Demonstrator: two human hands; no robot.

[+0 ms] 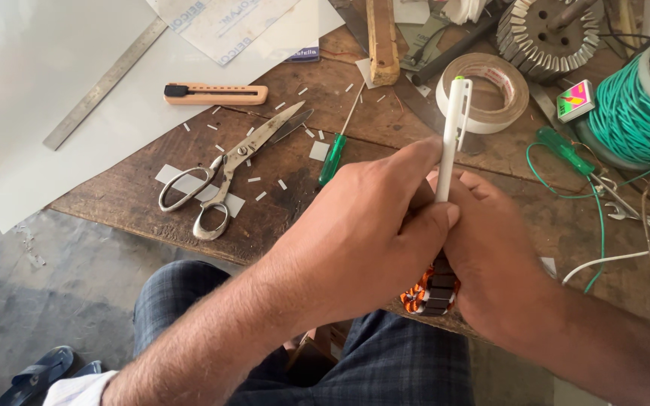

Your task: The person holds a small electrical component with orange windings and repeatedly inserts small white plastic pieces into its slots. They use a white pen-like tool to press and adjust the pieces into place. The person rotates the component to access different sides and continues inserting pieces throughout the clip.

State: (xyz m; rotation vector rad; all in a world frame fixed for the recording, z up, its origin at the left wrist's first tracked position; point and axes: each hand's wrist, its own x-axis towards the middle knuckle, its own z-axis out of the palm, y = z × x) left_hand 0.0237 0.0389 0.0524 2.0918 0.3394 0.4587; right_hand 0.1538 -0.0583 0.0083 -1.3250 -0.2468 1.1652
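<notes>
Both hands meet over the near edge of the wooden workbench (152,188), closed around a small motor stator (436,289) with a dark laminated core and orange copper winding showing beneath the palms. The left hand (362,240) is clenched over the top of the stator, and a white pen-like plastic tool (451,135) stands upright between its thumb and fingers, its lower end hidden down among the slots. The right hand (490,263) cups the stator from the right side and is wrapped round it.

How far the work has gone is hard to judge: winding is already in the core, but the hands cover most of it (only a small part peeks out below), so what remains cannot be read.

On the bench, small cut strips of white insulating paper (189,183) lie scattered around the metal shears (227,169); a utility knife (216,93) and a steel ruler (103,83) lie to the far left, and a green-handled screwdriver (334,156) lies just beyond the hands. A roll of tape (490,90), a spool of green wire (633,113) and a larger bare stator core (547,34) sit at the far right. No container shows here.
</notes>
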